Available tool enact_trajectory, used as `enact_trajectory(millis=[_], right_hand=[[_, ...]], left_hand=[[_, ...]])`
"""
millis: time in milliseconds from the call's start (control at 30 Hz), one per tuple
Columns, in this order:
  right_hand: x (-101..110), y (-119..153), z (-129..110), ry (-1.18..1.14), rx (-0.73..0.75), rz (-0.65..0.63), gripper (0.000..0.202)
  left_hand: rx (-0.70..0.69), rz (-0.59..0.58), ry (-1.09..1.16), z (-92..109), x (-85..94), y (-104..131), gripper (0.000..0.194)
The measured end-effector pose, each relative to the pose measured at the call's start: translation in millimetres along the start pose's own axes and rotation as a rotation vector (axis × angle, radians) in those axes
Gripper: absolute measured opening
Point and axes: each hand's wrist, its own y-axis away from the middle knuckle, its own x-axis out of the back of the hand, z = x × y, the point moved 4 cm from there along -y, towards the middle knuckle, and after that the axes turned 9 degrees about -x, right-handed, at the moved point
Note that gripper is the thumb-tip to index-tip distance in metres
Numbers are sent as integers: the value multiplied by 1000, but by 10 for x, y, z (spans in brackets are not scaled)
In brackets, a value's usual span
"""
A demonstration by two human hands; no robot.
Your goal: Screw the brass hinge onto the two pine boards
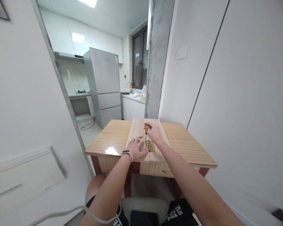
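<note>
My right hand grips the yellow-and-black handle of a screwdriver, held upright with its shaft pointing down at a brass-coloured hinge. The hinge lies unfolded on two pale wooden boards set side by side, spanning the seam between them. My left hand rests flat on the left board with its fingers spread, its thumb close to the hinge's lower edge. Just beyond the left fingers sits a small pile of screws. Where exactly the screwdriver tip touches is too small to tell.
The boards lie across a striped wooden table with a drawer below its front edge. Behind the table stand a grey pillar and a silver fridge. A white wall rises close on the right. A pale cable runs past my left forearm.
</note>
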Motion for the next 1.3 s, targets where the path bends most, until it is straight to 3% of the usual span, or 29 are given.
enact_trajectory(millis=[100, 333, 533, 767, 1167, 1300], right_hand=[[-9, 46, -42, 48, 34, 20, 34], [55, -17, -56, -39, 136, -218, 32], [24, -55, -35, -129, 104, -338, 27], [26, -108, 87, -230, 25, -210, 25], [-31, 13, 8, -62, 6, 7, 27], [-48, 29, 16, -43, 53, -69, 28]], left_hand=[[1, 3, -5, 0, 0, -1, 77], [-15, 40, -11, -4, 3, -2, 77], [-9, 31, 1, -12, -6, 7, 77], [-18, 41, -4, -16, 1, 6, 74], [4, -9, 13, 29, 48, 8, 74], [0, 3, 13, 17, 33, 5, 75]])
